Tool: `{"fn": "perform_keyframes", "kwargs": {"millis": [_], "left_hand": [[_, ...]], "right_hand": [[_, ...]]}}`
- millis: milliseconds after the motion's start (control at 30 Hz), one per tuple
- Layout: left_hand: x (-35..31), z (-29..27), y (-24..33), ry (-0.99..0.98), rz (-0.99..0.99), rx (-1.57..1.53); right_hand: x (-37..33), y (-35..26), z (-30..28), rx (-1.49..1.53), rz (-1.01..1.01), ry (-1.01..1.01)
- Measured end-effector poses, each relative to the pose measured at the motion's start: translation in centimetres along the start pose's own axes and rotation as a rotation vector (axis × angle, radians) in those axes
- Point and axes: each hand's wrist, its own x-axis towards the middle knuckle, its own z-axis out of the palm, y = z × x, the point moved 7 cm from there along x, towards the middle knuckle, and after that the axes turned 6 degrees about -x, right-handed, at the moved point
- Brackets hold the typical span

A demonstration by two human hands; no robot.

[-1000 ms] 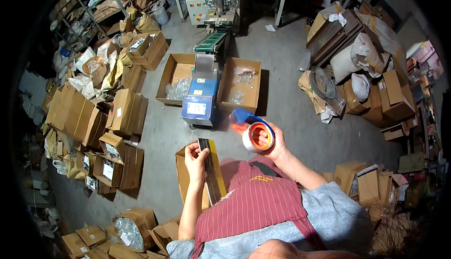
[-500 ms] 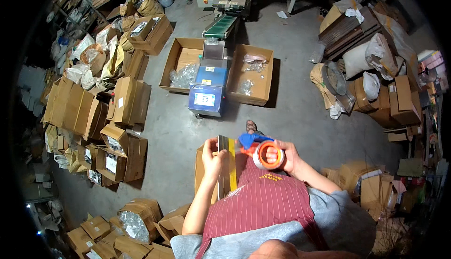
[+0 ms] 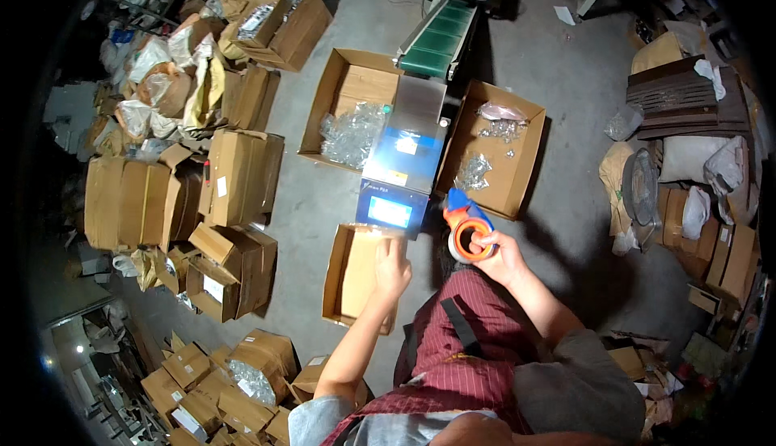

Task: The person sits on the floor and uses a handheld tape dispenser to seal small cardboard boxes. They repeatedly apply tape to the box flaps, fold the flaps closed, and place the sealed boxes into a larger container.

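Observation:
My right hand (image 3: 503, 259) is closed round a tape gun (image 3: 469, 228), blue and orange with a roll in it, held right of the machine's front. My left hand (image 3: 392, 270) is above an open cardboard box (image 3: 353, 272) and just in front of a blue machine (image 3: 394, 207) with a lit screen. Its fingers are bent together and point away from me; what they hold, if anything, is hidden by the hand and by blur.
A green conveyor belt (image 3: 439, 35) leads to the machine. Open cartons holding clear plastic packets flank it, a left carton (image 3: 365, 82) and a right carton (image 3: 508, 171). Stacked cartons (image 3: 242, 175) stand at left; a white sack (image 3: 687, 159) and dark slatted boards (image 3: 679, 102) lie at right.
The flat panel-like thing with a yellow strip has left my left hand, which moved forward over the box. The tape gun stays in my right hand, tilted more upright. My view has shifted.

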Motion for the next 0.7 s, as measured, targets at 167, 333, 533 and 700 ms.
{"fn": "perform_keyframes", "kwargs": {"millis": [167, 333, 533, 700], "left_hand": [[11.8, 9.6, -1.6, -0.230, 0.207, 0.169], [18.0, 18.9, -6.2, -0.304, 0.297, 0.203], [20.4, 21.6, -9.5, -0.215, 0.192, 0.087], [22.5, 19.4, -11.2, -0.088, 0.090, -0.170]], "right_hand": [[5.8, -7.1, -1.5, -0.368, -0.028, 0.034], [9.4, -8.5, -6.7, -0.491, -0.030, 0.225], [11.7, -7.6, -6.4, -0.572, -0.114, 0.441], [13.8, -6.9, -4.5, -0.656, -0.166, 0.497]]}}
